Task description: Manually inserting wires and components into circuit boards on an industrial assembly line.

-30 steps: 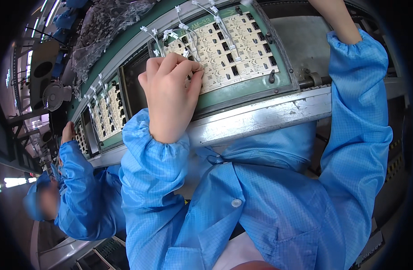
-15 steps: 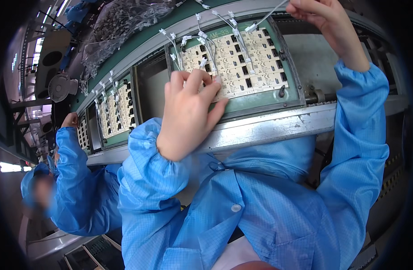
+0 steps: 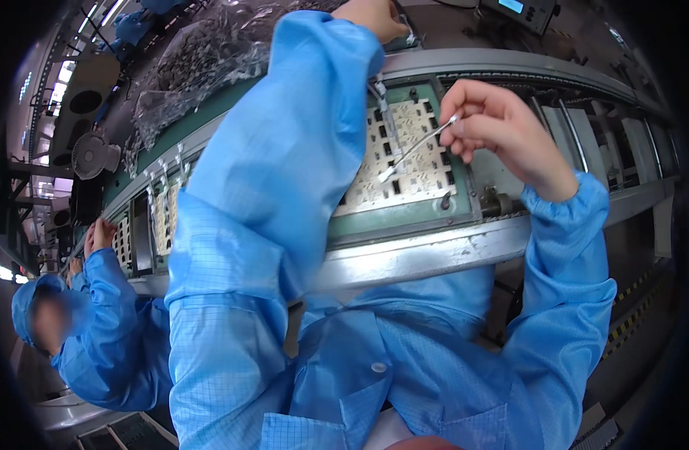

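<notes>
My right hand (image 3: 494, 131) pinches one end of a short cable (image 3: 419, 146) with small white plugs. The cable's other end hangs over the panel of pale circuit boards (image 3: 415, 187), which carries rows of black parts. My left hand (image 3: 370, 15) reaches across to the far rail, cut by the top edge. Its fingers are bent, close to a white connector (image 3: 410, 36); what they hold, if anything, is hidden. My left sleeve covers the panel's left part. More white-plugged cables (image 3: 383, 97) lie at the panel's far side. A green carrier (image 3: 359, 229) frames the panel.
A metal rail (image 3: 434, 246) runs along the near side. Plastic bags of cables (image 3: 209, 52) lie at the far left. A co-worker in blue (image 3: 112, 330) works at my left, near another board panel (image 3: 164, 217). A device with a lit screen (image 3: 513, 6) stands at the far right.
My left hand has left the panel and reached over to the far rail. My right hand has come down from the upper right, bringing the cable over the panel. The view has shifted slightly.
</notes>
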Action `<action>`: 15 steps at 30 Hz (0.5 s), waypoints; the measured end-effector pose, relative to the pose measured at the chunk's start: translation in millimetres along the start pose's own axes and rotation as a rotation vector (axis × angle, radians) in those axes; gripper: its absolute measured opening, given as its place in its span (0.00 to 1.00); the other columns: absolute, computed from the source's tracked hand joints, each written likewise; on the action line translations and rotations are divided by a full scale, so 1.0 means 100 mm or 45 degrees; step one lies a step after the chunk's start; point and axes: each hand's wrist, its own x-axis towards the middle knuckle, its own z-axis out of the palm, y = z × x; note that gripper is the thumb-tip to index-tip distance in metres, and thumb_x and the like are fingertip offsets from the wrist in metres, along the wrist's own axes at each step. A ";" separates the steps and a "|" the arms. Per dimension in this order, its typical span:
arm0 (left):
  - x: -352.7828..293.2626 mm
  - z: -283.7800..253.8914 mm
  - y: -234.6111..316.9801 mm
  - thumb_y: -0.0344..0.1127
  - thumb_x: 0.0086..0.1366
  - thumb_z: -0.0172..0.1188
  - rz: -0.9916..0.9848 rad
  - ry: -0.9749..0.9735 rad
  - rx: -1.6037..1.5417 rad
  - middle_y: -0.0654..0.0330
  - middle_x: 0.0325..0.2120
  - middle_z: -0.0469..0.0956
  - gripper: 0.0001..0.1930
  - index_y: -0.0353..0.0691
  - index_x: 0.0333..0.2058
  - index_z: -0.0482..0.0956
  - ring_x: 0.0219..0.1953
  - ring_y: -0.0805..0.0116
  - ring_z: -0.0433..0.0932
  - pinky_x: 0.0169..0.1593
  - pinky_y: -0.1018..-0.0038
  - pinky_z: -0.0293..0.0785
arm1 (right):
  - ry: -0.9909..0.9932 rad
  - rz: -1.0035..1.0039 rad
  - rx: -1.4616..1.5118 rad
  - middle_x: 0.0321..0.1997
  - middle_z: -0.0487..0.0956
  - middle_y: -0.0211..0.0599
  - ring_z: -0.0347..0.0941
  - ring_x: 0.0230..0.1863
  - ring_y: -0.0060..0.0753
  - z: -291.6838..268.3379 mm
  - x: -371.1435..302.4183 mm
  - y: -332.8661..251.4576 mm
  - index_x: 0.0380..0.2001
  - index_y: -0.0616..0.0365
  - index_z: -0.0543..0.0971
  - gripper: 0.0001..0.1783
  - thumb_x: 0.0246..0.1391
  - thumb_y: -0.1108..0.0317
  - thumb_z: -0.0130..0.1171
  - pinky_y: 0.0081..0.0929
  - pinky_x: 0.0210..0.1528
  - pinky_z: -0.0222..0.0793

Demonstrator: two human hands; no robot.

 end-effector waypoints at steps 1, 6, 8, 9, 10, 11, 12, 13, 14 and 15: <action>0.07 0.11 0.12 0.48 0.53 0.65 -0.104 0.019 0.070 0.43 0.38 0.84 0.23 0.35 0.41 0.85 0.42 0.47 0.84 0.49 0.60 0.79 | 0.011 -0.011 0.044 0.34 0.81 0.30 0.76 0.33 0.15 -0.03 -0.04 0.05 0.40 0.57 0.77 0.07 0.58 0.70 0.56 0.13 0.35 0.72; 0.36 0.34 0.01 0.53 0.53 0.65 -0.182 -0.181 0.191 0.40 0.39 0.83 0.27 0.31 0.40 0.85 0.44 0.44 0.83 0.50 0.58 0.77 | 0.122 -0.123 -0.079 0.30 0.80 0.30 0.76 0.29 0.16 -0.10 -0.07 0.05 0.41 0.59 0.76 0.08 0.59 0.70 0.54 0.14 0.31 0.71; 0.23 0.40 -0.10 0.54 0.53 0.64 0.107 0.089 0.089 0.40 0.38 0.83 0.28 0.30 0.39 0.85 0.44 0.44 0.83 0.49 0.58 0.77 | 0.077 -0.083 -0.049 0.28 0.79 0.31 0.75 0.27 0.17 -0.13 -0.10 -0.04 0.40 0.59 0.75 0.07 0.59 0.70 0.53 0.15 0.29 0.71; 0.25 0.42 -0.13 0.54 0.53 0.64 0.107 0.081 0.088 0.40 0.38 0.83 0.28 0.30 0.39 0.85 0.44 0.44 0.83 0.49 0.58 0.77 | 0.025 -0.057 -0.031 0.27 0.79 0.32 0.75 0.24 0.18 -0.14 -0.11 -0.08 0.39 0.59 0.74 0.07 0.59 0.70 0.53 0.15 0.27 0.71; 0.29 0.37 -0.19 0.54 0.53 0.64 0.111 0.095 0.084 0.40 0.38 0.83 0.28 0.30 0.38 0.85 0.44 0.43 0.83 0.49 0.57 0.77 | 0.011 -0.064 -0.034 0.27 0.79 0.32 0.75 0.24 0.18 -0.10 -0.11 -0.11 0.39 0.59 0.74 0.07 0.59 0.70 0.53 0.15 0.27 0.71; 0.32 0.34 -0.25 0.54 0.53 0.64 0.113 0.105 0.078 0.40 0.37 0.83 0.28 0.31 0.38 0.86 0.43 0.43 0.83 0.48 0.57 0.77 | 0.039 -0.063 0.012 0.26 0.78 0.33 0.74 0.22 0.18 -0.05 -0.11 -0.12 0.39 0.60 0.73 0.07 0.59 0.71 0.52 0.15 0.26 0.70; 0.40 0.25 -0.31 0.54 0.53 0.64 -0.040 0.068 0.138 0.40 0.36 0.83 0.28 0.30 0.36 0.85 0.42 0.44 0.83 0.47 0.58 0.78 | 0.063 -0.064 0.055 0.25 0.78 0.33 0.74 0.21 0.18 -0.02 -0.11 -0.14 0.39 0.60 0.73 0.06 0.59 0.71 0.51 0.15 0.25 0.70; 0.48 0.16 -0.28 0.55 0.52 0.65 -0.177 0.018 0.182 0.40 0.34 0.84 0.28 0.30 0.34 0.85 0.40 0.45 0.84 0.45 0.59 0.78 | 0.067 -0.056 0.054 0.25 0.78 0.33 0.74 0.21 0.18 -0.02 -0.11 -0.13 0.39 0.60 0.73 0.06 0.59 0.71 0.51 0.15 0.25 0.70; 0.41 -0.05 -0.14 0.53 0.53 0.65 -0.234 -0.188 -0.006 0.44 0.29 0.84 0.25 0.29 0.28 0.85 0.34 0.57 0.85 0.39 0.65 0.78 | 0.099 -0.089 0.148 0.25 0.78 0.33 0.74 0.21 0.19 -0.08 -0.12 -0.07 0.39 0.60 0.72 0.07 0.59 0.71 0.50 0.15 0.25 0.70; 0.32 -0.22 -0.13 0.49 0.54 0.65 -0.232 -0.204 -0.121 0.48 0.29 0.84 0.22 0.30 0.31 0.85 0.34 0.63 0.83 0.37 0.69 0.77 | 0.117 -0.134 0.233 0.26 0.78 0.33 0.75 0.22 0.19 -0.12 -0.13 -0.06 0.40 0.60 0.72 0.07 0.59 0.72 0.50 0.15 0.24 0.71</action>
